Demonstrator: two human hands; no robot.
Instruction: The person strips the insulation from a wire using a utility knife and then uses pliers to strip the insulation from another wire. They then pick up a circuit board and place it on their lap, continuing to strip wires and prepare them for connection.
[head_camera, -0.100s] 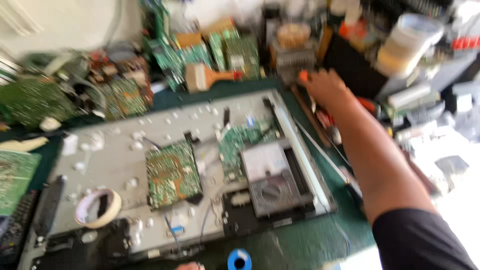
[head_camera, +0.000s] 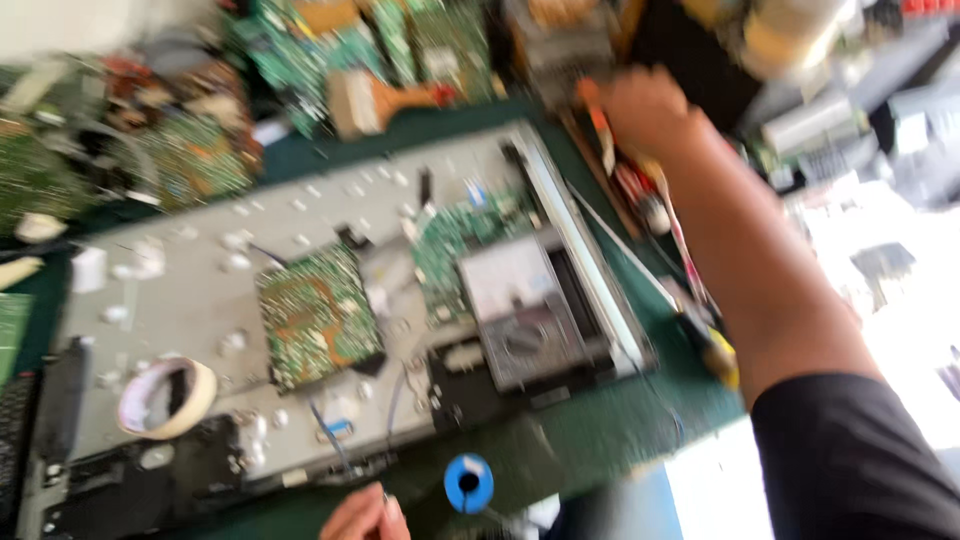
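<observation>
Orange-handled tool (head_camera: 598, 118) lying at far bench edge, under right hand (head_camera: 645, 112); hand reaching over it, fingers curling, grip blurred, so closure cannot be told. More screwdrivers (head_camera: 640, 190) lying just nearer than hand. Left of the arm, grey panel (head_camera: 180, 300) carrying green circuit board (head_camera: 318, 312) and analogue meter (head_camera: 525, 320). Left hand (head_camera: 362, 515) resting at near edge, beside blue solder spool (head_camera: 468, 482), fingers loosely bent. Judgement: clean pickup needing fingers closing around handle alone, clear of neighbouring tools.

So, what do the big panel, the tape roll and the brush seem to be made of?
Panel: probably sheet metal, pale grey and matt, with stamped bumps. Tape roll: looks like paper tape, cream with a dull surface. Brush: handle seems wood, orange-brown; the blur hides the bristles.
</observation>
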